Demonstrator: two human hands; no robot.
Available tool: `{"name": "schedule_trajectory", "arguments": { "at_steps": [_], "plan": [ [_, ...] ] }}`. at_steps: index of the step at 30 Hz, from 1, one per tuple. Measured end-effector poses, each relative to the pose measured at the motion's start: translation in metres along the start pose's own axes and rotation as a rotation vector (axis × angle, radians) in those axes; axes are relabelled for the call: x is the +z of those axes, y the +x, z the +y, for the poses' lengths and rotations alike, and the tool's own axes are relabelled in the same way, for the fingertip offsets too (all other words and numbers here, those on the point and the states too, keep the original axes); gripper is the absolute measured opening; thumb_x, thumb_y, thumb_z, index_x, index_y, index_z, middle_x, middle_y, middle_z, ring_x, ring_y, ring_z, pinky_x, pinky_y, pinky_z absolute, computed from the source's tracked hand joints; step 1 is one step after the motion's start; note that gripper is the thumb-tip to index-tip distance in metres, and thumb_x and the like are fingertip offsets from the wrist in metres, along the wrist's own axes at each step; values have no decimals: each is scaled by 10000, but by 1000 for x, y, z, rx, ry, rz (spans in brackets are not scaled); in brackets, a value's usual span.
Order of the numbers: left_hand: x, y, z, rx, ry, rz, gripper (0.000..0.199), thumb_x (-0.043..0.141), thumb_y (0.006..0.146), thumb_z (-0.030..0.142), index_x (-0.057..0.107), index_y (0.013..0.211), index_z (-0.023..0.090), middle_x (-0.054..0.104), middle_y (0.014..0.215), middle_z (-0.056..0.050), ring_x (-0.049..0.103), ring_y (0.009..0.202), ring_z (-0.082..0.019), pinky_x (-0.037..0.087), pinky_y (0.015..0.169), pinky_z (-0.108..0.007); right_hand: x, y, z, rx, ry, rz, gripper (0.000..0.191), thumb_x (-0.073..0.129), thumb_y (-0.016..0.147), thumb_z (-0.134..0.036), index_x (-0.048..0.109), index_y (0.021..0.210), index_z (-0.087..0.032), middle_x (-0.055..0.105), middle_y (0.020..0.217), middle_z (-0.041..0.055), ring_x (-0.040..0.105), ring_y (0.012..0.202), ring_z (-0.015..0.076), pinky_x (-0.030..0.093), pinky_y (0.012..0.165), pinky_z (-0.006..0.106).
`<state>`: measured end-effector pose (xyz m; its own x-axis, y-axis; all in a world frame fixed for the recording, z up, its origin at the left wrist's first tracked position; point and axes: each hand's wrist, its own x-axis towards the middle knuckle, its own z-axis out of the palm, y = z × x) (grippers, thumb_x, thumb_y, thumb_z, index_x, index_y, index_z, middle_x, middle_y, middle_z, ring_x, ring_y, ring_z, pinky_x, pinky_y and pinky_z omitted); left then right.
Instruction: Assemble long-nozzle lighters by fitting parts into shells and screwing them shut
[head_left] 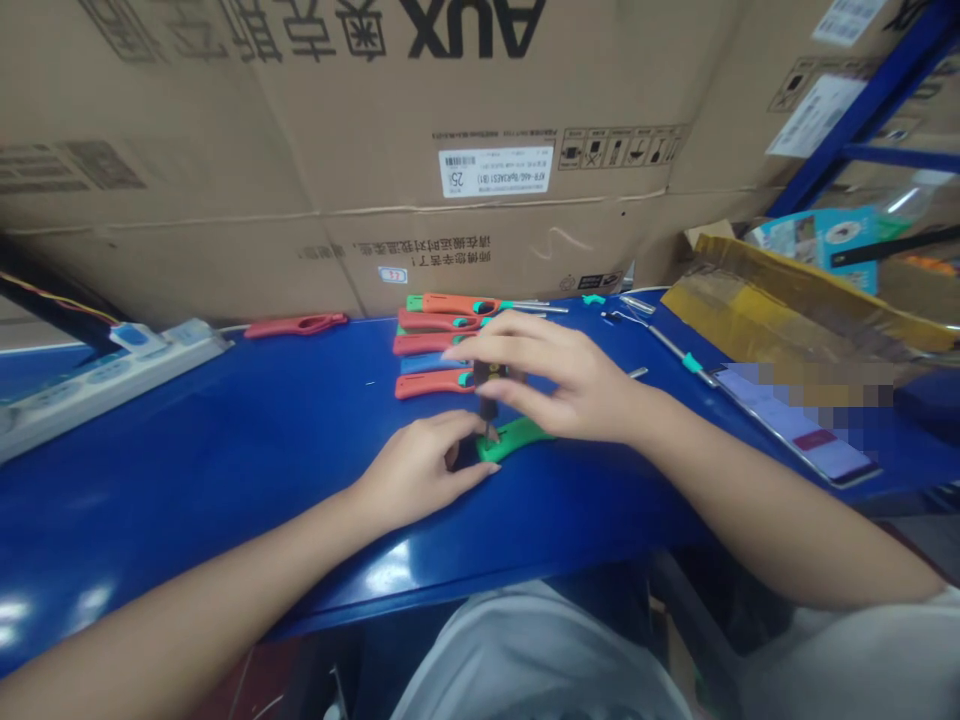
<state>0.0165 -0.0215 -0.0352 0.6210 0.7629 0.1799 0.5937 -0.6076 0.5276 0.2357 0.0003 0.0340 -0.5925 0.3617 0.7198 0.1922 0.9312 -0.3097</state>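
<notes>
Fingers of my left hand [420, 465] pinch the end of a green stick lighter [521, 437] lying on the blue table [285, 440]. My right hand [581, 375] grips a short black screwdriver [489, 388] from above, upright, with its tip against that end of the lighter. The lighter's other end is hidden beneath the right hand. Just behind, several stick lighters lie stacked in a row, among them an orange one [429, 385], a red one [420, 344] and a blue one [421, 362]. My right hand covers part of their front ends.
Against the back stands a large cardboard sheet [300, 130]. A red lighter shell [296, 326] lies back left, near a white power strip [105, 380]. To the right are a phone [799, 430], a metal rod with a teal piece [691, 363] and a yellow-taped carton [795, 300].
</notes>
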Motion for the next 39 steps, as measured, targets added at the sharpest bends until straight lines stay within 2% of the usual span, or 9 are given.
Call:
{"name": "schedule_trajectory", "arguments": {
  "at_steps": [3, 9, 14, 17, 23, 27, 31, 35, 39],
  "plan": [
    [-1, 0, 0, -10, 15, -4, 240, 710, 889, 358, 685, 1071, 204, 536, 660, 53, 495, 557, -120, 357, 562, -237, -2, 2, -1, 2, 134, -82, 378, 388, 1054, -185, 561, 1390, -178, 684, 1269, 100, 624, 1207, 173, 495, 1071, 397],
    [0, -1, 0, -9, 39, 31, 243, 725, 875, 383, 666, 1004, 186, 535, 645, 52, 467, 535, -118, 327, 542, -241, 5, 5, -1, -34, -24, 20, 174, 632, 968, -246, 689, 1117, -178, 733, 1062, 63, 663, 1016, 157, 534, 946, 306],
    [-1, 0, 2, -22, 45, 11, 204, 714, 877, 379, 649, 923, 191, 531, 629, 53, 480, 535, -119, 338, 536, -238, 6, 5, 1, 41, 118, -48, 344, 436, 1031, -181, 571, 1347, -184, 666, 1328, 109, 612, 1232, 171, 520, 1015, 343],
    [0, 0, 2, -16, 49, 24, 212, 715, 875, 385, 658, 933, 189, 543, 628, 49, 489, 533, -122, 339, 525, -238, 8, 3, 4, 100, 213, -40, 323, 522, 998, -202, 601, 1311, -192, 680, 1305, 99, 672, 1089, 158, 574, 849, 279],
    [-1, 0, 5, -35, 23, 19, 257, 725, 859, 344, 685, 1067, 199, 683, 821, 2, 559, 601, -133, 414, 562, -253, 14, 2, 5, 132, 121, 91, 235, 725, 894, -299, 669, 1098, -197, 710, 1053, 58, 632, 761, 122, 550, 645, 243],
    [-11, -2, 9, -14, 9, -1, 398, 708, 806, 230, 654, 1200, 225, 719, 1139, -44, 654, 846, -185, 536, 745, -306, -10, 2, 15, 228, 162, 333, 134, 662, 936, -290, 635, 1024, -192, 639, 933, 11, 551, 523, 65, 475, 458, 204],
    [-18, -2, 8, 12, 117, -6, 513, 714, 793, 245, 614, 1294, 211, 687, 1204, -83, 623, 1091, -278, 540, 930, -423, -55, -12, 41, 295, -370, 580, 174, 697, 884, -276, 666, 1038, -200, 623, 955, 53, 615, 782, 172, 530, 613, 279],
    [-14, 1, 6, 37, 136, -32, 463, 705, 885, 401, 630, 1289, 189, 648, 1216, -116, 601, 1115, -290, 518, 979, -452, -81, -43, 73, 427, -705, 356, 106, 631, 870, -243, 701, 917, -178, 587, 970, 88, 613, 823, 211, 548, 742, 361],
    [-8, 3, -1, 70, 88, -39, 311, 610, 976, 335, 660, 1252, 202, 629, 1117, -96, 599, 1037, -249, 530, 923, -400, -81, -64, 99, 633, -754, 167, 103, 609, 828, -229, 690, 852, -169, 572, 935, 91, 622, 826, 229, 542, 816, 389]
  ]
}}
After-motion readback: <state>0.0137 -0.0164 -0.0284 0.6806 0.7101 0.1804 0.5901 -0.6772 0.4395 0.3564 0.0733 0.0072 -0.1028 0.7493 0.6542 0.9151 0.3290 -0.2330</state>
